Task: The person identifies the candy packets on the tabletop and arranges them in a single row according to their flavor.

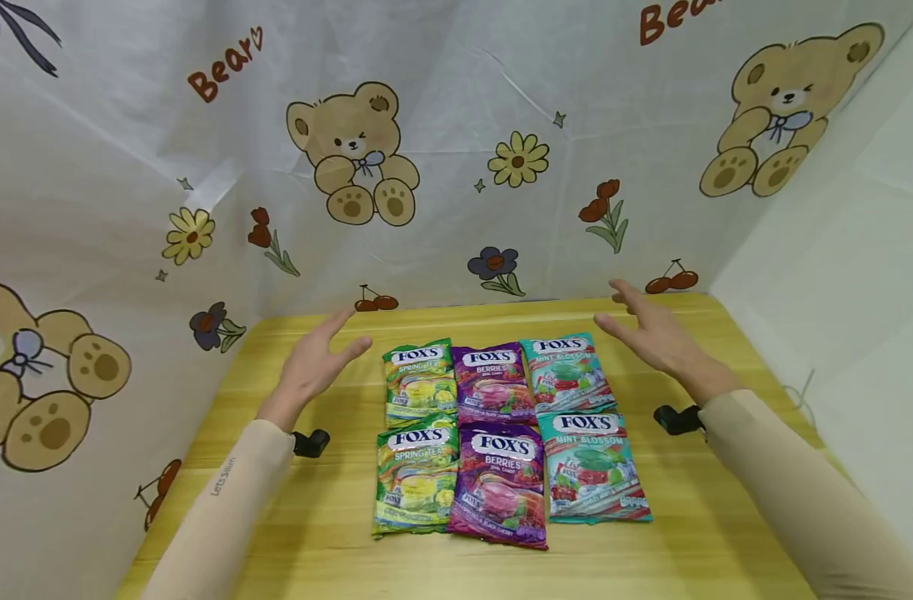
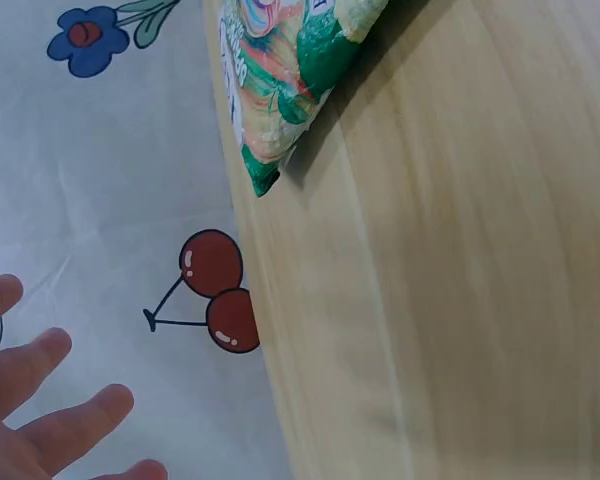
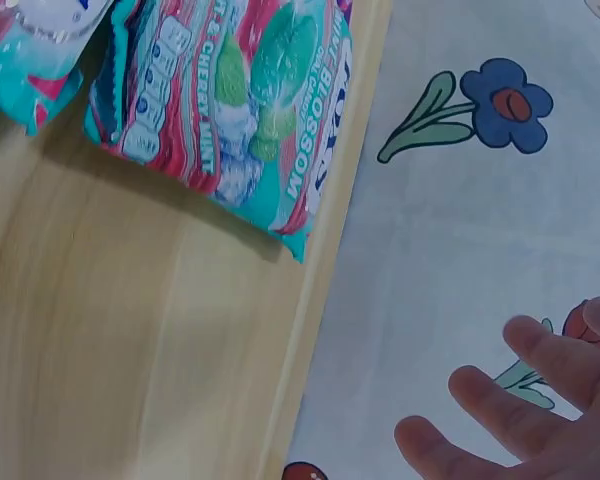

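Nearest the camera, six Fox's candy bags (image 1: 501, 433) lie in two rows on the yellow worktop (image 1: 726, 533), long axes running away. Left hand (image 1: 314, 362) and right hand (image 1: 655, 333) hover released, flanking the far row; each is equally near.

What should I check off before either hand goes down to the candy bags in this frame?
1. Left hand free: ok, fingers straight, holds nothing.
2. Right hand free: ok, open, above the table, touching no bag.
3. All bags in view: ok, six lie flat in two rows of three.
4. Columns match by flavour: ok, Spring Tea bags left, Berries bags middle, Mint Blossom bags right.
5. Bags lie apart: not ok, neighbours touch or overlap at the edges.
6. Bags sealed: cannot tell.
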Demonstrator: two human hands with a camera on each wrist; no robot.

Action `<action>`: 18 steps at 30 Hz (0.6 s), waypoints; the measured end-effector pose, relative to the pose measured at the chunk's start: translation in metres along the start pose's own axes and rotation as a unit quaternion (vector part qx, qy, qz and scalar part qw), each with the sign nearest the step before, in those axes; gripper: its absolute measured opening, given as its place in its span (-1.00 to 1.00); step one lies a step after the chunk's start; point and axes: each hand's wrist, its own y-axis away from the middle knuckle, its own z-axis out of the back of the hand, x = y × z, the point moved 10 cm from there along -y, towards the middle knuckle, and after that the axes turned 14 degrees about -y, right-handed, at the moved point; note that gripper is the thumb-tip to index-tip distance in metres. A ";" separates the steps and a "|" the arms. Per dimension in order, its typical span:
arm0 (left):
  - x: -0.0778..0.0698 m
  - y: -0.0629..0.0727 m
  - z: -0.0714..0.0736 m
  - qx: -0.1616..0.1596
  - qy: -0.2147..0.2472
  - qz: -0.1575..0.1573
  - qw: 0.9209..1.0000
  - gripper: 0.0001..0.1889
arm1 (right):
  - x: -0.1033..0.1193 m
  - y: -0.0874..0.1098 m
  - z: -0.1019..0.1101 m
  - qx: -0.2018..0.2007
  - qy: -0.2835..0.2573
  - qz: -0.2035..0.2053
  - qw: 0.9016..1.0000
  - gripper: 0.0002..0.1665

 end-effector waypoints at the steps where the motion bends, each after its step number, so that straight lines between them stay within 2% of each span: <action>1: 0.001 0.000 -0.002 0.001 0.009 0.002 1.000 -0.08 | 0.000 0.000 -0.002 -0.002 -0.003 0.002 1.000 0.02; 8: 0.007 0.003 -0.015 0.000 0.066 0.017 0.998 -0.14 | 0.000 -0.001 -0.018 -0.001 -0.024 0.001 1.000 0.00; 14: 0.007 0.005 -0.027 0.007 0.123 0.018 0.992 -0.19 | 0.006 -0.002 -0.030 0.006 -0.047 -0.004 0.999 -0.03; 18: 0.006 0.006 -0.041 0.018 0.151 0.026 0.988 -0.21 | 0.011 -0.001 -0.039 0.012 -0.065 -0.007 0.998 -0.04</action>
